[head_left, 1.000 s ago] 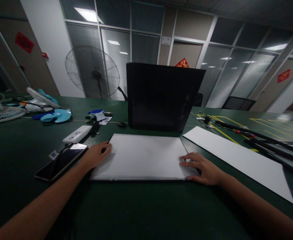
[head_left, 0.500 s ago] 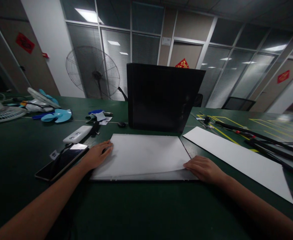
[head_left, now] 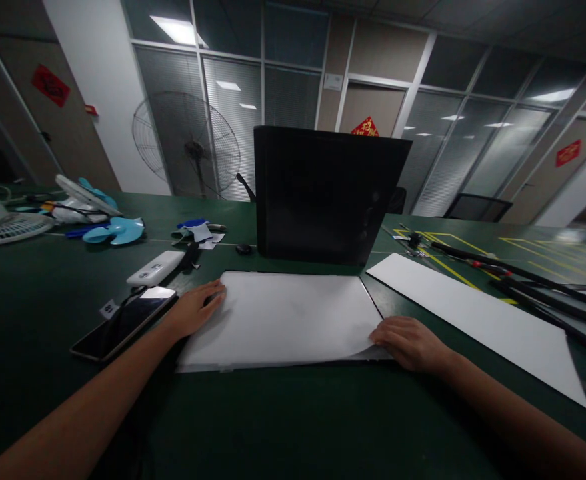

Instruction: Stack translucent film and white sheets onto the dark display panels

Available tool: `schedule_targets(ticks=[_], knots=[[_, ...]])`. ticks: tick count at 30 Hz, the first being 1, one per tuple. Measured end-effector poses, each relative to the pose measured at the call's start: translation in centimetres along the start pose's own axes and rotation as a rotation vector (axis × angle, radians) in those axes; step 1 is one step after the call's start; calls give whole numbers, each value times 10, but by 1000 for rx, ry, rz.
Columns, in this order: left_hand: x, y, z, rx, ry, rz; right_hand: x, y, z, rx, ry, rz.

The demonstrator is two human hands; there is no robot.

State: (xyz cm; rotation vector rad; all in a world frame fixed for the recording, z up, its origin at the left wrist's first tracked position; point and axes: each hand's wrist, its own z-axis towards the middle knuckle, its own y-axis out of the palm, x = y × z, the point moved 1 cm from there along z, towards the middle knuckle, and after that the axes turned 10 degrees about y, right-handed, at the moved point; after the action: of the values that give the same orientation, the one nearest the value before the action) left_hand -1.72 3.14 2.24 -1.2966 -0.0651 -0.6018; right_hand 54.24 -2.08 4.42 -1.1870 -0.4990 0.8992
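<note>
White sheet [head_left: 293,313] (both hands [head_left: 196,310] [head_left: 409,341] touching)

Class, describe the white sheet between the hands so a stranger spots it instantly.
Find the big upright black panel on the green table. Just in front of it, the white sheet lies between the left hand and the right hand. Unlike the white strip farther right, it has hands on it and a raised near right corner.
</note>
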Motion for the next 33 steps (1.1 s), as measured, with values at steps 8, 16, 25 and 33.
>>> schedule_targets(ticks=[8, 16, 25, 33], knots=[[1, -2, 0, -82, -4, 18, -3, 1, 2, 113, -93, -70], [4, -2, -1, -104, 3, 40, -3, 1, 4, 94, -102, -72], [2, -2, -1, -126, -2, 60, -9, -5, 6, 32, -91, -7], [-1, 0, 1, -115, 12, 57, 18, -5, -3, 35, 135, -16]])
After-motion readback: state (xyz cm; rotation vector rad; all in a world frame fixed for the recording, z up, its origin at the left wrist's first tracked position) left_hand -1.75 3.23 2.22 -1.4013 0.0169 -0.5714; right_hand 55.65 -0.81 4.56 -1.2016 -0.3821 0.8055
